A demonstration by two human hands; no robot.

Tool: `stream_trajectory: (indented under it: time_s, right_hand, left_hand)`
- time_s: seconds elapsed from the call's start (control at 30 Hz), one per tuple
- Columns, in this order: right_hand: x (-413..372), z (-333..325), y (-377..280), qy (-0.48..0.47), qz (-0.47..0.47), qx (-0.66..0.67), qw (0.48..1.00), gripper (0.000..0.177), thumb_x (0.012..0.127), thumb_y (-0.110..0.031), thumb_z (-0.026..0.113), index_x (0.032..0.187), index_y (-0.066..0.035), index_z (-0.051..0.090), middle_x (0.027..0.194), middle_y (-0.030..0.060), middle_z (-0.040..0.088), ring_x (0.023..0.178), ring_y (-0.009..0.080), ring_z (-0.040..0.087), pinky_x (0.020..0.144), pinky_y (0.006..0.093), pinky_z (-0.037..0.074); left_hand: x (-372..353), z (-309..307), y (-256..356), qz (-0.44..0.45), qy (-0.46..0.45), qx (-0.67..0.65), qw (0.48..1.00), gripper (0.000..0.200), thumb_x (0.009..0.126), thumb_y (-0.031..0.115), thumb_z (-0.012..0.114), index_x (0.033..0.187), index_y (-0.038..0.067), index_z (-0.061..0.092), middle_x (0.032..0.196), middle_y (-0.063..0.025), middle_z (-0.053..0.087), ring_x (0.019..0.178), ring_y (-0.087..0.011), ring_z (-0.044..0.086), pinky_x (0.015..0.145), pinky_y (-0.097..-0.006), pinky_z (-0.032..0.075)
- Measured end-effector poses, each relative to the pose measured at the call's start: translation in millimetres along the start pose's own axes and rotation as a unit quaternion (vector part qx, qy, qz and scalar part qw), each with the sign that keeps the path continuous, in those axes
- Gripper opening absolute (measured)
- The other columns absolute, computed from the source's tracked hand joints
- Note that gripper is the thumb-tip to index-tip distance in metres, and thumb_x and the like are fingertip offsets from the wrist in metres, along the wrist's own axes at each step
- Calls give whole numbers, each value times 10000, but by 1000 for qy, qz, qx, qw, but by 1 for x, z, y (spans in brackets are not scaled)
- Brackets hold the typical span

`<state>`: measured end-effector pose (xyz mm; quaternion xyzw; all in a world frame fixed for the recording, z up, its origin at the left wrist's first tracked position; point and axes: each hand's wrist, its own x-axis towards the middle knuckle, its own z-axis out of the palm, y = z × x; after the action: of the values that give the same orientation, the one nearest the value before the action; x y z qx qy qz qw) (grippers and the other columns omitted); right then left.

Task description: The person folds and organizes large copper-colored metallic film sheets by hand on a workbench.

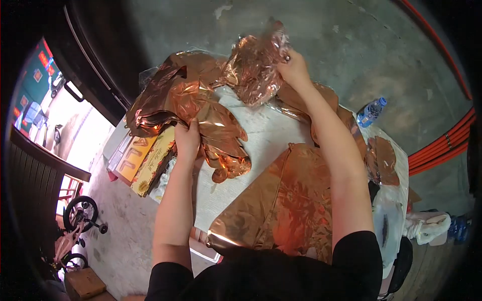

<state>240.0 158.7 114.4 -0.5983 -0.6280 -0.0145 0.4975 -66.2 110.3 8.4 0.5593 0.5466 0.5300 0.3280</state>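
Observation:
My left hand (187, 140) is closed round the edge of a bundle of flat, shiny copper foil balloons (221, 133), whose rounded edges hang over the white table cover. Higher up, my right hand (293, 70) grips a crumpled clear plastic bag (258, 70) with copper foil showing in or behind it; the bag's top is blurred. More copper foil lies spread beneath my right forearm, and a large copper foil sheet (281, 200) covers the near side of the table, against my body.
Left of the bundle lie a yellow box (138, 158) and a patterned box (155, 163). A water bottle (371, 111) stands by the table's right edge, near another foil piece (382, 160). Orange pipes (444, 143) run along the right. A small bicycle (78, 220) stands at lower left.

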Motion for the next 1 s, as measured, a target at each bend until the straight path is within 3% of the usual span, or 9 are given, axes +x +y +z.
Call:
stream_trajectory:
  time_s: [0.17, 0.2, 0.27, 0.4, 0.57, 0.7, 0.8, 0.93, 1.0]
  right_hand:
    - [31, 22, -56, 26, -82, -82, 993, 299, 690, -73, 573, 978, -141, 613, 819, 134, 634, 732, 334, 603, 610, 399, 473]
    - [33, 28, -64, 27, -83, -81, 993, 299, 690, -73, 573, 978, -141, 613, 819, 134, 634, 732, 334, 603, 610, 399, 473]
    - [37, 43, -84, 17, -319, -81, 944, 224, 704, -65, 565, 916, -135, 580, 821, 98, 616, 775, 297, 604, 612, 401, 478]
    - [9, 99, -107, -82, -430, -173, 882, 114, 763, -107, 532, 863, -162, 534, 799, 52, 585, 767, 240, 618, 605, 373, 494]
    - [-43, 138, -128, -313, -272, -256, 873, 184, 798, -136, 538, 978, -97, 548, 1011, 117, 620, 933, 252, 609, 773, 418, 494]
    - [-55, 154, -97, -172, -259, -290, 905, 294, 789, -183, 581, 1061, -90, 521, 1221, 164, 500, 1138, 270, 480, 982, 587, 288]
    - [-61, 138, -76, -176, -305, -133, 926, 351, 809, -191, 564, 1150, -126, 509, 1274, 137, 460, 1170, 317, 452, 979, 580, 296]
    - [-80, 123, -58, -133, -357, -147, 913, 403, 829, -189, 537, 1228, -161, 488, 1312, 115, 423, 1213, 336, 409, 967, 567, 320]
    - [-87, 128, -52, -218, -284, -237, 903, 487, 802, -223, 585, 1276, -185, 475, 1342, 115, 421, 1256, 291, 376, 992, 509, 333]
  left_hand:
    - [0, 0, 1, -6, 7, 3, 1000, 250, 862, 136, 590, 994, -74, 563, 897, -117, 630, 781, -179, 575, 707, -308, 459]
    - [-1, 0, 5, -5, 7, 4, 1000, 250, 862, 136, 590, 994, -74, 563, 897, -117, 630, 781, -179, 575, 707, -308, 459]
    - [-6, -1, 15, -12, 3, -2, 1000, 229, 867, 118, 576, 997, -70, 566, 896, -113, 633, 780, -173, 576, 708, -301, 458]
    - [-1, 2, 1, 25, 0, -70, 997, 210, 871, 98, 559, 1009, -60, 570, 894, -99, 636, 778, -164, 577, 705, -294, 456]
    - [1, 3, -7, 12, -7, -90, 996, 179, 846, 47, 537, 979, -61, 588, 891, -143, 652, 815, -207, 610, 758, -322, 456]
    - [0, 1, -2, 26, -17, -63, 998, 189, 868, 67, 540, 1008, -54, 579, 909, -87, 641, 785, -136, 584, 707, -271, 459]
    - [0, 1, -2, 29, -41, -111, 992, 197, 867, 61, 540, 1020, -58, 574, 919, -94, 639, 788, -140, 585, 711, -272, 461]
    - [-1, 3, 2, 6, -16, -130, 991, 220, 823, 4, 477, 1003, -47, 591, 910, -110, 649, 835, -190, 605, 769, -308, 456]
    - [-3, 3, 6, -4, -11, -104, 995, 222, 823, 0, 473, 1007, -43, 589, 904, -103, 647, 828, -170, 598, 764, -298, 454]
